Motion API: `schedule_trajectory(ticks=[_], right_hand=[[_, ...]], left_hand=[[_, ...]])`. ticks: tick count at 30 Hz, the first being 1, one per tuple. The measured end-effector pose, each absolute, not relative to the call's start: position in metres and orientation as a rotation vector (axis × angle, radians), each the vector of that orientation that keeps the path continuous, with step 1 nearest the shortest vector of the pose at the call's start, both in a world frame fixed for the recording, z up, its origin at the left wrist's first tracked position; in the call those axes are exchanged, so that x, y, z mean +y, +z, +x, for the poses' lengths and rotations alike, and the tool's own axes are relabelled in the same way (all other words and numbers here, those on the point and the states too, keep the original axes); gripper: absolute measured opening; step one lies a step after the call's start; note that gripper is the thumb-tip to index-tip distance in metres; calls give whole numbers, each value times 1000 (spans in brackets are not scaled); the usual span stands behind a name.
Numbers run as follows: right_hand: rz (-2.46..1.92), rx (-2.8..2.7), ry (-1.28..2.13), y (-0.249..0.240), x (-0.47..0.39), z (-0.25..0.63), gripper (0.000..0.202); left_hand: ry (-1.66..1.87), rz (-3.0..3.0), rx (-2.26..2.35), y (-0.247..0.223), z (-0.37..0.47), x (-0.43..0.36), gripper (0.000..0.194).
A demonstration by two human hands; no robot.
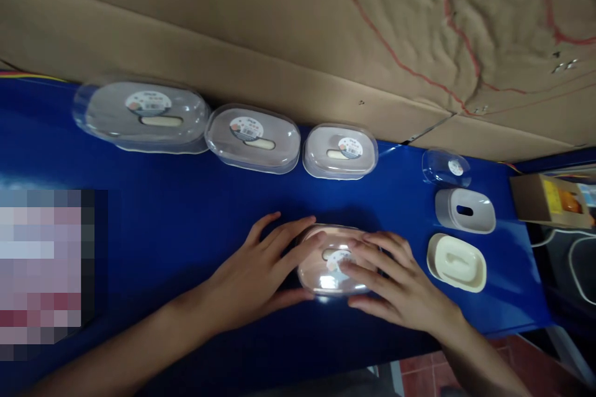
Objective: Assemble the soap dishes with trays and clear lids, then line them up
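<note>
An oval plastic box (pixel 321 276) with a pinkish inside, a clear lid and a round label sits near the middle of the blue table. My left hand (pixel 261 267) grips its left end, thumb at the near edge and fingers over the far side. Around the right end curls my right hand (pixel 395 273), its fingers resting on the lid beside the label. Parts lie apart on the right: a clear lid (pixel 440 167), a pale grey piece with a slot (pixel 479 214) and a cream tray (pixel 470 263) with a raised ridge.
Along the back stand three closed boxes: a left one (pixel 107 111), a middle one (pixel 279 127) and a right one (pixel 319 139). Brown cardboard (pixel 261 62) rises behind them. Beyond the table's right edge is a carton (pixel 531 198) with cables nearby. A pixelated patch covers the left side.
</note>
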State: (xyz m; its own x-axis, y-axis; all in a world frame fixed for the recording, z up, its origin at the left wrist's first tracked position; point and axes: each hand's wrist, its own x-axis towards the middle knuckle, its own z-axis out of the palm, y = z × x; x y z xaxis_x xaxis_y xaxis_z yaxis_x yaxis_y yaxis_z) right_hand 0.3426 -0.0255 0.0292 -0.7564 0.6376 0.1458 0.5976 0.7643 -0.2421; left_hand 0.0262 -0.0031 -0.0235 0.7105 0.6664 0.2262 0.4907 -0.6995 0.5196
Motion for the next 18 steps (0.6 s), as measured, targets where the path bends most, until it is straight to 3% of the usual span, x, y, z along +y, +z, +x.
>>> schedule_trajectory(ticks=[7,13,16,18], right_hand=[[-1406,-2486,228,29,-6,383,50],[-1622,-2045,-229,7,6,404,13],[-1629,-2042,-121,2,9,399,17],[-1660,-2118,-18,2,11,393,30]], left_hand=[[568,2553,913,-23,28,-3,55],[573,2605,905,-21,30,-2,49],[572,2609,897,-21,29,-3,50],[559,2611,890,-22,29,-3,51]])
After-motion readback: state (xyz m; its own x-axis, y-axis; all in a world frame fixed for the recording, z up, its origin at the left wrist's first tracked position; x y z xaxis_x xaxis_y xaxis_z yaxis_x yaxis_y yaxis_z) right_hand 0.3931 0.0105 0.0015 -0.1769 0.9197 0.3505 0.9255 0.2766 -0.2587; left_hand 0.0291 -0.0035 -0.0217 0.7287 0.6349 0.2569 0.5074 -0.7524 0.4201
